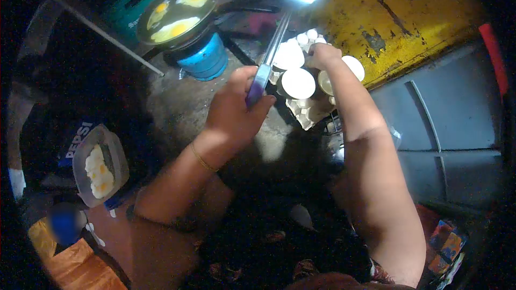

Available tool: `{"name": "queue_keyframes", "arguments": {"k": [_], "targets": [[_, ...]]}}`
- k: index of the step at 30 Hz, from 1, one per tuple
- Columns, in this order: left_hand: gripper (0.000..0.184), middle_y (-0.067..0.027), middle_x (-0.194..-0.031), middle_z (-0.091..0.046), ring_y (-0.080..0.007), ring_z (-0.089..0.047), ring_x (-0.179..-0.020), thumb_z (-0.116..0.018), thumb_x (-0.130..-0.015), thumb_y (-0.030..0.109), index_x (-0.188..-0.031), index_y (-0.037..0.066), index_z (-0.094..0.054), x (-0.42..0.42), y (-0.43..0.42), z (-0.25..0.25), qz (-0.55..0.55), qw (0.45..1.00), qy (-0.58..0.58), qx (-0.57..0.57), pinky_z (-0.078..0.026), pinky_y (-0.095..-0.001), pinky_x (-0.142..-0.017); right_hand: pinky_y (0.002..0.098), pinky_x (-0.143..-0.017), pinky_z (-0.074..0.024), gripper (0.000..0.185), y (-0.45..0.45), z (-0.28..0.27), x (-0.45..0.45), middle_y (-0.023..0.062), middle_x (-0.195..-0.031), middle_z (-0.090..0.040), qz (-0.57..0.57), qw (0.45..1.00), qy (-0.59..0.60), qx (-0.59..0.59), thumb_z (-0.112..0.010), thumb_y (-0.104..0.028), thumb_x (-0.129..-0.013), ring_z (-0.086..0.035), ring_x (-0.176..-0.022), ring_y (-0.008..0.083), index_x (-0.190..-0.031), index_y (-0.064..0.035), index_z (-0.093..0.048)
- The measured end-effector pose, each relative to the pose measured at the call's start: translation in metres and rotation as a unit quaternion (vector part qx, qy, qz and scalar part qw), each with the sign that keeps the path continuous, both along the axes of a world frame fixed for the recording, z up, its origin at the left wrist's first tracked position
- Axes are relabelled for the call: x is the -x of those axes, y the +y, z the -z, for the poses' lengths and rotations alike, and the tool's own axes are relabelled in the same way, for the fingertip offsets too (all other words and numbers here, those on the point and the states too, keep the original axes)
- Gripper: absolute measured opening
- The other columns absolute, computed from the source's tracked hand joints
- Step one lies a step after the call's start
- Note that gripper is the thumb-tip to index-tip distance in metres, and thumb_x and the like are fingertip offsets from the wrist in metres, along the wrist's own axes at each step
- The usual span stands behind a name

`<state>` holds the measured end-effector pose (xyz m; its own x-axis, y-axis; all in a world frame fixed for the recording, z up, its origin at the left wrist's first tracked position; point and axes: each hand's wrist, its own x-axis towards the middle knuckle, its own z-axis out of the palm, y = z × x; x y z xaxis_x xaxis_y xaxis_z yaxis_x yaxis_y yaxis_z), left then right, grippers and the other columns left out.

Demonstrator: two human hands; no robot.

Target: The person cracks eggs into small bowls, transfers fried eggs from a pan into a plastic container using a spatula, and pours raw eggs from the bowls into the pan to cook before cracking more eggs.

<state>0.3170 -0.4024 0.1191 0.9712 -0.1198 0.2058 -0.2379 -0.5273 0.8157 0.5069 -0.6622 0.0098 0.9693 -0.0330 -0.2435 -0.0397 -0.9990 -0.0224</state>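
Observation:
My left hand (236,96) is closed around the handle of a metal spatula (271,48), whose bright blade points up and away from me. My right hand (325,55) reaches into a grey egg tray (303,111), close beside several white eggs (307,36). Its fingers are curled, with the tips hidden; what they hold, if anything, I cannot make out. White round containers (298,83) stand on the tray near that hand. At the upper left, a frying pan (177,13) holds three frying eggs (176,29) in oil.
Under the pan stands a blue burner base (204,56). A clear plastic container (121,153) with fried eggs (100,172) is at the lower left. A rusty yellow panel (424,16) rises behind the tray, with grey panels (414,118) on the right. A thin rod (107,35) slants at left.

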Motion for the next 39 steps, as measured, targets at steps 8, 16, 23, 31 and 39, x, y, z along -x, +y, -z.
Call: {"name": "queue_keyframes", "arguments": {"k": [8, 16, 23, 31, 39], "targets": [[0.045, -0.0116, -0.080, -0.065, -0.0239, -0.063, -0.070, -0.074, -0.079, 0.014, -0.118, 0.004, -0.054, 0.005, -0.002, 0.001, 0.010, 1.000, -0.001, -0.018, -0.050, -0.0354, -0.066, 0.0297, -0.058, -0.0475, 0.031, -0.060, -0.021, -0.025, 0.0077, -0.085, -0.068, 0.098, 0.764, -0.019, -0.638, -0.066, -0.014, -0.076, -0.061, -0.069, 0.0204, -0.106, -0.0050, -0.064], [0.052, -0.0075, -0.099, -0.062, -0.0174, -0.061, -0.088, -0.077, -0.078, 0.013, -0.124, 0.007, -0.054, 0.007, -0.006, 0.003, -0.007, 0.996, 0.089, -0.006, -0.050, -0.0312, -0.082, 0.0409, -0.083, -0.0534, 0.044, -0.074, -0.019, -0.054, 0.0122, -0.111, -0.070, 0.111, 0.987, -0.059, -0.096, -0.074, -0.036, -0.075, -0.067, -0.101, 0.0280, -0.108, -0.0071, -0.071], [0.047, -0.0133, -0.095, -0.063, -0.0217, -0.062, -0.083, -0.074, -0.079, 0.012, -0.120, 0.004, -0.054, 0.000, -0.008, 0.019, -0.007, 0.997, 0.057, 0.055, -0.051, -0.0352, -0.076, 0.0403, -0.087, -0.0537, 0.032, -0.043, -0.004, -0.056, 0.0096, -0.114, -0.069, -0.020, 0.992, 0.001, 0.128, -0.059, -0.026, -0.087, -0.066, -0.106, 0.0264, -0.115, -0.0126, -0.069], [0.048, -0.0131, -0.096, -0.063, -0.0247, -0.062, -0.084, -0.073, -0.077, 0.011, -0.121, 0.004, -0.054, -0.001, -0.012, 0.004, -0.011, 0.997, 0.081, -0.008, -0.051, -0.0368, -0.076, 0.0397, -0.085, -0.0528, 0.035, -0.048, 0.008, -0.067, 0.0120, -0.109, -0.070, -0.038, 0.995, 0.053, 0.075, -0.061, -0.023, -0.085, -0.067, -0.101, 0.0280, -0.118, -0.0120, -0.066], [0.050, -0.0140, -0.093, -0.062, -0.0261, -0.063, -0.082, -0.074, -0.078, 0.013, -0.122, 0.004, -0.052, 0.001, -0.008, 0.005, 0.000, 0.999, 0.053, -0.014, -0.051, -0.0377, -0.076, 0.0329, -0.070, -0.0508, 0.042, -0.091, -0.025, -0.058, 0.0014, -0.095, -0.069, 0.081, 0.928, 0.065, -0.359, -0.079, -0.022, -0.071, -0.064, -0.081, 0.0150, -0.111, -0.0127, -0.068]]}}
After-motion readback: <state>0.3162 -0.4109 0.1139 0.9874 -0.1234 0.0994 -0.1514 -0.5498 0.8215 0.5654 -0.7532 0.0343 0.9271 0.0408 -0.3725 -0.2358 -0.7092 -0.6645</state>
